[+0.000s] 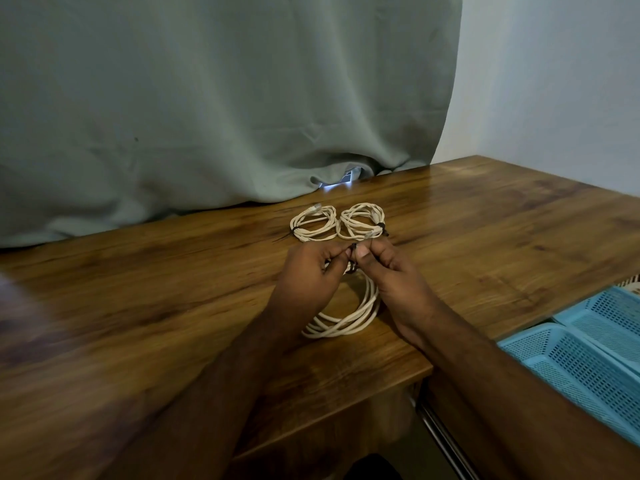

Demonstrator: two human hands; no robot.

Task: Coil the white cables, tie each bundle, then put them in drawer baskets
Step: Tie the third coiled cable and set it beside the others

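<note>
1. Head view, and both hands meet over the wooden table: the left hand and the right hand come together thumb to thumb, fingers curled, each pinching a dark tie at the top of a white cable coil
2. That coil hangs down from the pinch toward the person, its loops lying on the table between the two wrists, the near arc just short of the table edge
3. Just beyond the fingertips, two more coils lie flat side by side and touching: the left tied coil has a dark tie at its near-left rim, the right tied coil has one at its right rim, close to the right hand's knuckles
4. Well off to the right of the grip, below table level, sit the blue mesh baskets, two of them showing, side by side
5. Far beyond the grip, a grey-green curtain drapes onto the back of the table, with a pale wall to its right
</note>
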